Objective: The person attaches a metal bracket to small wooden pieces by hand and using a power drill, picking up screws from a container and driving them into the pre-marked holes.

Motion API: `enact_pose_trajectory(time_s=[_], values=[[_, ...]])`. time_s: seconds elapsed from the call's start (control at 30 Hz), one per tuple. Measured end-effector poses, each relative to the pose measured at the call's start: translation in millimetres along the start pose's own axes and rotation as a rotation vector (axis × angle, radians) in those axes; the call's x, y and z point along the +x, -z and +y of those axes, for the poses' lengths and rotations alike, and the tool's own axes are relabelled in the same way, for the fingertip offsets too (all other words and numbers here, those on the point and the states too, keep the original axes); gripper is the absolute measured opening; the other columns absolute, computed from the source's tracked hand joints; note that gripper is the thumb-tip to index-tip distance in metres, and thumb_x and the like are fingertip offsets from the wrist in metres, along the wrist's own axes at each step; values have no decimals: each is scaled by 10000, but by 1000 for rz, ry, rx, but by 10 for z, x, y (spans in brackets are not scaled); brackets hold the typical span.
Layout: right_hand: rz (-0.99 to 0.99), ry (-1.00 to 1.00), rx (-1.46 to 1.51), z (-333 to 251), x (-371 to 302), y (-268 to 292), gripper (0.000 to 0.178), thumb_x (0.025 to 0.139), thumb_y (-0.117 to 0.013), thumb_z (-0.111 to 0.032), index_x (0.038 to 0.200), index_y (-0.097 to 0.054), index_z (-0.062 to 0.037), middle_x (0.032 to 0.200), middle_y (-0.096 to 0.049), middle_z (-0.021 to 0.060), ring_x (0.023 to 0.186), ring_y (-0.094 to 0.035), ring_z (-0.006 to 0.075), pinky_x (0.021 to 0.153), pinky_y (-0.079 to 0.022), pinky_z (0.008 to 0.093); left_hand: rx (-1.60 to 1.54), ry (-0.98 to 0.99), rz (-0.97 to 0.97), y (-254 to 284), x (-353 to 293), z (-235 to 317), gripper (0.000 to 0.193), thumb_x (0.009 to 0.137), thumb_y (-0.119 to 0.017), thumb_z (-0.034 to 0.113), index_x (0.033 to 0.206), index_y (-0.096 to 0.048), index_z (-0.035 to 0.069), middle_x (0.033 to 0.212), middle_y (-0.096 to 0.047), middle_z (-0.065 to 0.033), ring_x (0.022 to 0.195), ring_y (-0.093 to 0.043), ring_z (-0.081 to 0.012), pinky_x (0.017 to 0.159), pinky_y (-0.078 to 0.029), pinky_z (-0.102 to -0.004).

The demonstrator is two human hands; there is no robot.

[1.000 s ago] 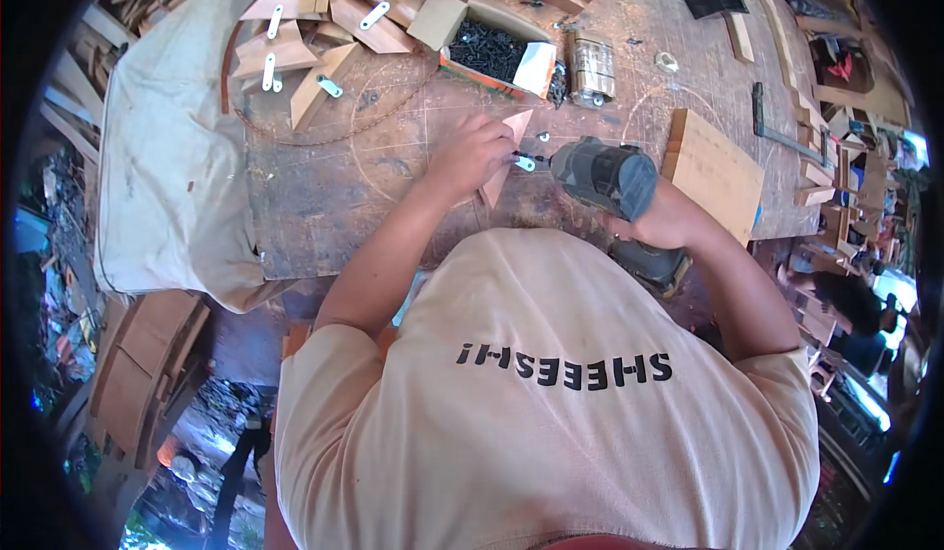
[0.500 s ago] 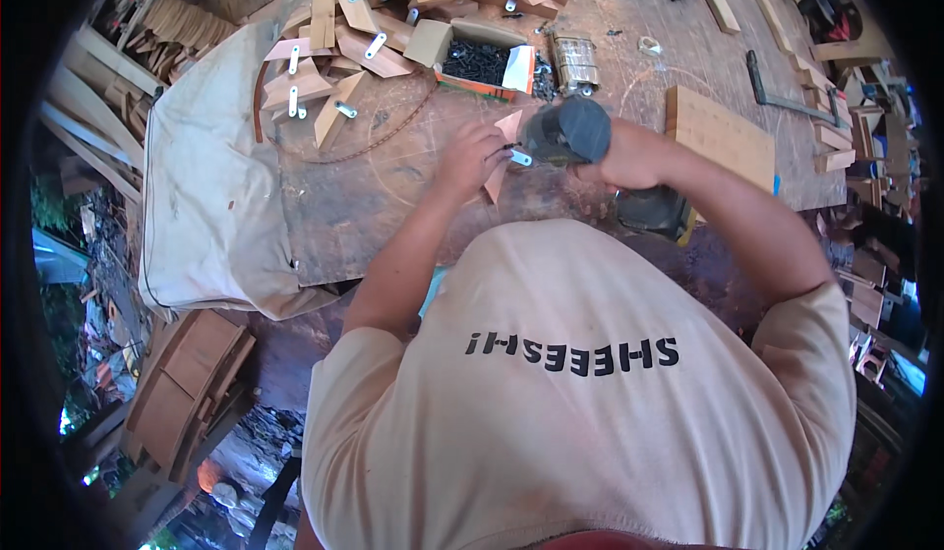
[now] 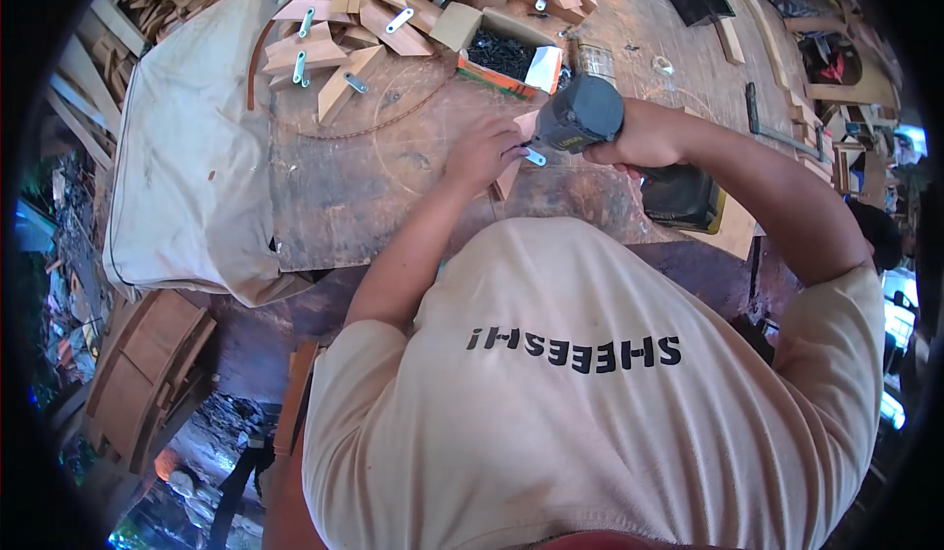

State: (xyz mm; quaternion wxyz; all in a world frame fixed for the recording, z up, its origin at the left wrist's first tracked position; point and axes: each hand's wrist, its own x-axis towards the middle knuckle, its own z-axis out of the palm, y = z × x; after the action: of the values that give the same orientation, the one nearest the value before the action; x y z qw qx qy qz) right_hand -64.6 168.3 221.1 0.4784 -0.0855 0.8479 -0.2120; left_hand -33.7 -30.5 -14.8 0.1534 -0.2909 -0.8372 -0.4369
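My right hand grips a dark cordless drill by its handle, with the battery end toward the right. The drill's nose points left, close to the fingertips of my left hand. That hand is closed on a small wooden block lying at a slant on the bench. A small silver metal plate sticks out from the block, beside my fingers. Whether a screw sits at the drill tip cannot be made out; my fingers and the drill hide it.
Ahead stands an open cardboard box of black screws, a wire-bound bundle beside it. Wooden blocks with metal plates pile up at the far left. A white cloth drapes the left edge; a wooden board lies by the drill's base.
The drill has tilted, its rear now turned more toward me, and my right forearm has swung outward. My left hand stays on the block. The whole view has shifted slightly.
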Motion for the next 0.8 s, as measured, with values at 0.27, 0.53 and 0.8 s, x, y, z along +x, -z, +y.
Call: enact_pose_trajectory(time_s=[0.27,0.53,0.8], values=[[71,-8,-23,32,-58,-61,251,844,-631,-269,830,-623,-19,616,-592,60,540,-572,158,557,-469,330,28,-24,-38,-17,1,-40,173,725,-764,219,771,-677,78,912,-640,-22,906,-587,-245,808,-471,-376],[117,6,-20,137,-63,-118,274,827,-657,-286,852,-638,-13,620,-614,71,555,-591,156,573,-479,330,34,-50,-6,-9,29,-28,174,717,-767,220,793,-671,97,908,-641,-2,902,-580,-230,817,-435,-374],[118,64,29,156,-51,-121,207,844,-640,-210,869,-631,-5,620,-606,63,502,-573,143,514,-466,313,44,-43,12,-22,-7,-42,171,714,-768,219,795,-672,104,924,-651,8,915,-583,-220,815,-423,-371]])
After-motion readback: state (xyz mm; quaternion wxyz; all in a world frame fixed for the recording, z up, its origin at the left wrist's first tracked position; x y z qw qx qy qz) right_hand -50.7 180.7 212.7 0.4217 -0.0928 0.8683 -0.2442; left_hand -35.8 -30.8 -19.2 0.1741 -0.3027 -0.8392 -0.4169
